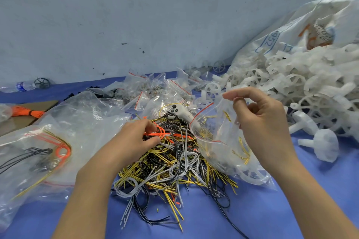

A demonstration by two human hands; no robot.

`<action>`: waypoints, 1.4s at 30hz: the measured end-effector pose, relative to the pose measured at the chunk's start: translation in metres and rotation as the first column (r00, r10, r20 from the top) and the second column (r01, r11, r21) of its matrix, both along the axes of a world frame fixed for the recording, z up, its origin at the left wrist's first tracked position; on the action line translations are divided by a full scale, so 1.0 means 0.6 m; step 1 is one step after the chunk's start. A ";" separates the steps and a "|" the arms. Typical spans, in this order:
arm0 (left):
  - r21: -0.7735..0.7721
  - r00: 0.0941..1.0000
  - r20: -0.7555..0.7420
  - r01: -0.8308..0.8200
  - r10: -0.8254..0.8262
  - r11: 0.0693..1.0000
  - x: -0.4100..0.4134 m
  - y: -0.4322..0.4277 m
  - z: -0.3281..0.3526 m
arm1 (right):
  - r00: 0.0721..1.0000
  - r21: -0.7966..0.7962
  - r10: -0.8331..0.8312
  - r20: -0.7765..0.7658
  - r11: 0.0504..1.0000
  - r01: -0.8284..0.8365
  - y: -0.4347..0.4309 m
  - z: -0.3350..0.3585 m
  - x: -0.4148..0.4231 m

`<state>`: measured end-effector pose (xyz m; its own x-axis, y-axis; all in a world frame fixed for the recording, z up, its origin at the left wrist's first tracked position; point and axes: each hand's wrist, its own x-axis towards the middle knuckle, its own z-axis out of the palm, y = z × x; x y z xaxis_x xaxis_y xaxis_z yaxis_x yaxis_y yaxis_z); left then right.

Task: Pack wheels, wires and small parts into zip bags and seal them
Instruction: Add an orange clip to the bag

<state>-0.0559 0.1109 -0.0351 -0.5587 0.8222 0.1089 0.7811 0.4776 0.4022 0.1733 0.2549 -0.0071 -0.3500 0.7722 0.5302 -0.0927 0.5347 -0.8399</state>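
Now: L hand [136,137] grip pinching orange wire [155,134]; R hand [260,122] grip holding zip bag [219,139], mouth facing left.

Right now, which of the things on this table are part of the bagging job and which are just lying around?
Part of the job:
- left hand picking an orange wire from the wire pile
- right hand holding the open zip bag
- white wheels
- filled bags

Lying about:
- white controller
- water bottle
- cardboard

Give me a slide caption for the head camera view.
Left hand picks orange wires while right hand holds a zip bag.
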 end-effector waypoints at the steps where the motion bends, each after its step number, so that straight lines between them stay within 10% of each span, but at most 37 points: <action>1: -0.008 1.000 -0.018 -0.004 0.004 1.000 -0.001 0.000 -0.002 | 1.000 0.000 0.000 0.000 1.000 0.000 0.000 0.000 0.000; 7: 0.118 0.999 0.027 -0.029 0.026 0.993 -0.004 -0.002 0.004 | 1.000 0.006 0.002 0.007 1.000 -0.003 0.000 0.000 -0.002; 13: 0.139 0.914 0.137 -0.399 0.381 0.907 -0.032 -0.012 -0.012 | 1.000 0.005 0.008 0.007 1.000 -0.008 0.000 0.000 -0.001; 17: 0.127 0.811 0.437 -0.483 0.388 0.867 -0.032 -0.008 -0.023 | 1.000 0.002 0.007 0.007 1.000 -0.007 -0.001 -0.001 -0.002; 28: 0.141 0.804 0.526 -0.404 0.278 0.904 -0.036 -0.011 -0.003 | 1.000 0.004 -0.006 0.023 1.000 0.006 -0.004 0.001 -0.004; 38: 0.436 0.960 0.090 -0.277 0.264 0.856 -0.026 -0.057 0.067 | 1.000 0.005 -0.004 0.021 1.000 0.004 -0.003 0.000 -0.002; 42: 0.559 0.972 0.137 -0.234 0.190 0.795 -0.006 -0.059 0.082 | 1.000 0.004 -0.004 0.015 1.000 0.004 -0.002 -0.001 -0.001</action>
<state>-0.0592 0.0757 0.0140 -0.7362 0.4849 0.4722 0.6463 0.2966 0.7031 0.1728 0.2537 -0.0077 -0.3550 0.7714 0.5280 -0.0777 0.5385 -0.8390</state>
